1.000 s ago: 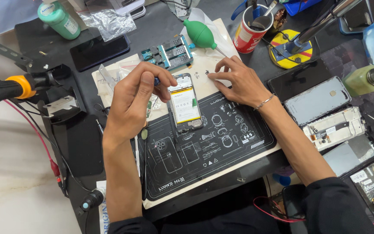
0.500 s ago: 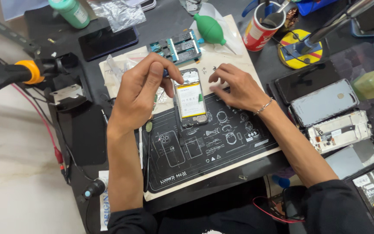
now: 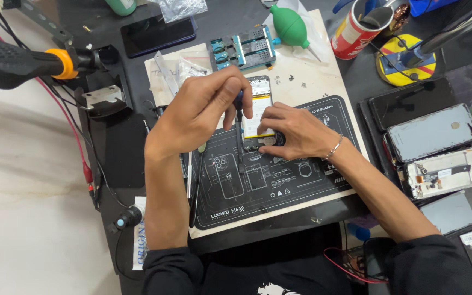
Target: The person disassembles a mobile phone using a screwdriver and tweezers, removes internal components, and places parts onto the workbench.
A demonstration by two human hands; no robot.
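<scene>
Left hand (image 3: 198,112) was curled tight around a dark-handled screwdriver (image 3: 239,104), fingers pinched on the handle, tip pointing down onto the opened phone (image 3: 258,109). Right hand (image 3: 293,131) sat just at 3 o'clock of the left, fingers narrow and pressed down on the phone's lower end, steadying it; whether it pinched a small part there, could not tell. A thin bracelet (image 3: 334,148) circled the right wrist.

The phone lay back-open near the center of the frame, on the top edge of the black repair mat (image 3: 269,180), with its pale battery showing between the 2 hands. The mat rested on a white board (image 3: 312,71).

At 12 o'clock of the phone stood a blue-and-black clamp fixture (image 3: 242,46); at 1 o'clock, a green rubber air blower (image 3: 290,25); farther toward 2 o'clock, a red can (image 3: 354,30) holding tools. At 3 o'clock, well apart, lay several stripped phone shells (image 3: 432,131). At 10 o'clock lay a dark phone (image 3: 157,34), screen up. At 9 o'clock, far left, a black tool with an orange collar (image 3: 28,61) pointed inward. Metal tweezers (image 3: 189,173) lay on the mat's left edge, just under the left wrist.
</scene>
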